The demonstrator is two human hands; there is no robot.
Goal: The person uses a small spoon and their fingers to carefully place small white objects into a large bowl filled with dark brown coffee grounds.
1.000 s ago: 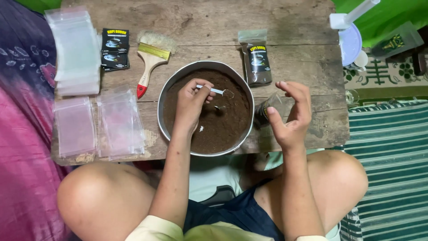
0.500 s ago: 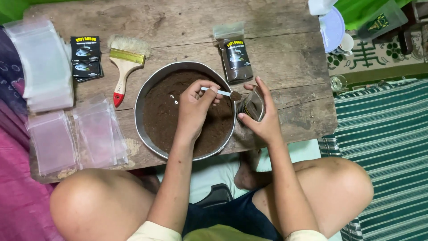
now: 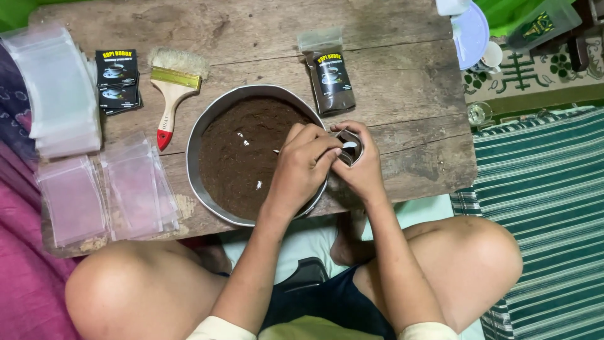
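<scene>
— What do we hold over the rough plank table [image 3: 402, 88]?

— Our left hand [image 3: 305, 167] pinches a small white spoon [image 3: 348, 145], fingers closed on its handle. Our right hand [image 3: 362, 170] clasps a clear pouch [image 3: 350, 151] open beside the round metal pan [image 3: 204, 129].

— And the pan?

— Full of fine brown powder [image 3: 242, 151], grainy and loose.

Table: low, weathered wooden plank table [image 3: 402, 69], cracked and stained
Right floor: green-and-white striped mat [image 3: 547, 208]
Far right: patterned rug [image 3: 535, 88]
Left: pink cloth [image 3: 25, 283]
Light: soft, even
</scene>
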